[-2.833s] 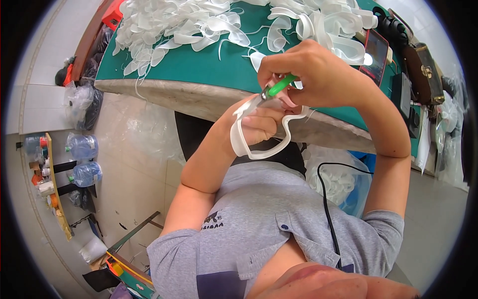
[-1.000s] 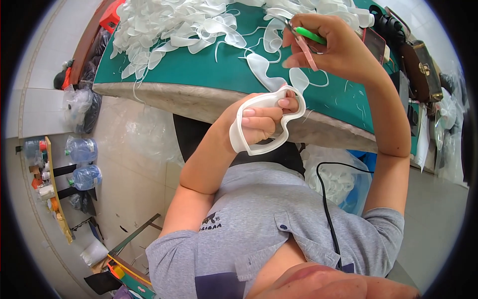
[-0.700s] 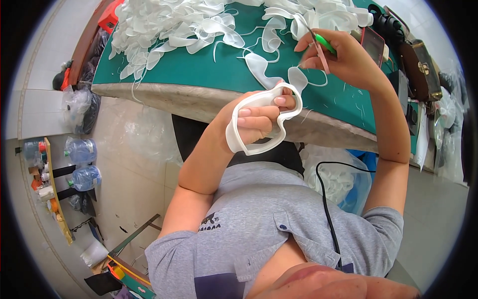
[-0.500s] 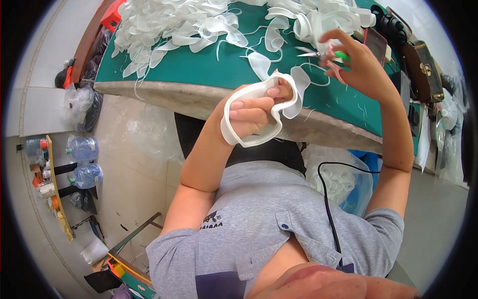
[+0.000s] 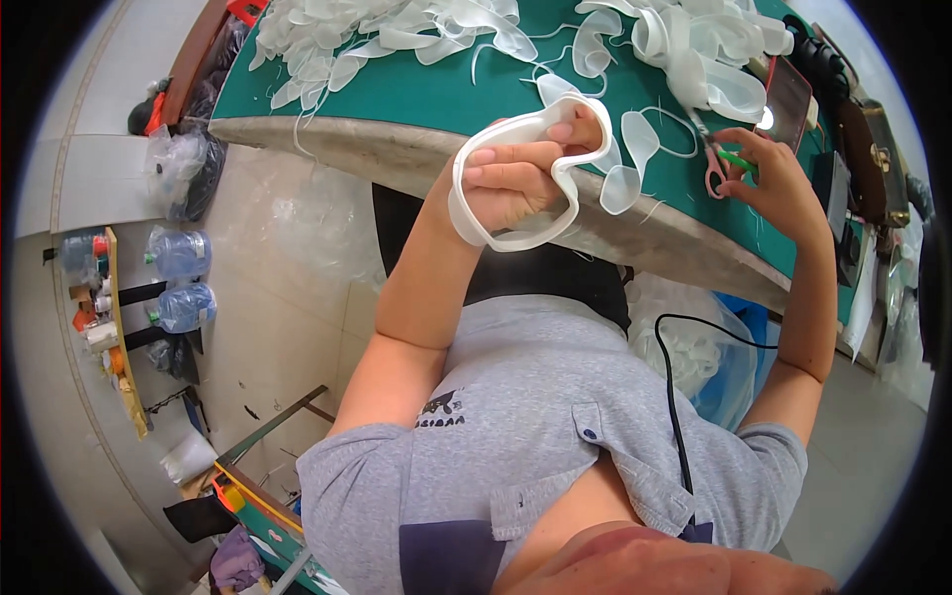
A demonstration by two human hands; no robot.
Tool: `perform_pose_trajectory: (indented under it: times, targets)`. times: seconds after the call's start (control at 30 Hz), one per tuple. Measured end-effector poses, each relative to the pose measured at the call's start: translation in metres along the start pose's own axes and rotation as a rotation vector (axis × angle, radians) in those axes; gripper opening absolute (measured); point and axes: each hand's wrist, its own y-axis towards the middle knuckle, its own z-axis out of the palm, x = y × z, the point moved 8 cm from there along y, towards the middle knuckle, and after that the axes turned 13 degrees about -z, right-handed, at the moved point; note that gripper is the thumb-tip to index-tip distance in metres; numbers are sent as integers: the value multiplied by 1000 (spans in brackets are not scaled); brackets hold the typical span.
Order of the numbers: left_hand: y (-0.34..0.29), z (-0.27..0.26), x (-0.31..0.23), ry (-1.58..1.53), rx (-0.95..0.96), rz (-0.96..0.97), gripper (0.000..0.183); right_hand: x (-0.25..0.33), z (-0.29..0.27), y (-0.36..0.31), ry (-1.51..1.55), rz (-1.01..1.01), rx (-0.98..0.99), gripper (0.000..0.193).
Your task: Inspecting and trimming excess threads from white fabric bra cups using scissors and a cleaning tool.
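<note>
My left hand [image 5: 521, 178] grips a white goggle-shaped loop [image 5: 540, 238] with a thin translucent edge, held up in front of the table's near edge. Its fingers reach through the loop's opening. At the right of the green table, my right hand [image 5: 778, 183] is closed on the handles of a pair of scissors [image 5: 714, 177], pink with a green part. The scissors' blades point away from me, low over the tabletop or resting on it; I cannot tell which. Between the two hands, a translucent offcut [image 5: 640, 139] with a thin curling thread lies near the edge.
A big heap of translucent white pieces [image 5: 387, 40] covers the far left of the green tabletop [image 5: 397, 94]. More white loops [image 5: 684, 59] are piled at the far right, beside a red-edged phone [image 5: 786, 104]. A black cable [image 5: 666, 397] runs down across my shirt.
My right hand has lowered the scissors toward the tabletop at the right. The left hand still holds the white loop. The whole view has shifted somewhat.
</note>
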Motion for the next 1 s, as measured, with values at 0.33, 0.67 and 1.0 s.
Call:
perform_pose_trajectory:
  times: [0.33,0.67,1.0]
  targets:
    - [26,-14,-1,261,-49,176,38,78,84,-21,1163,-151,8,61]
    - [-2,41,35,1649,-88,943,29,56,83,-9,1343,-274,-193,20]
    - [-4,35,61,2025,-297,1065,35,51,90,-17,1457,-192,-129,23]
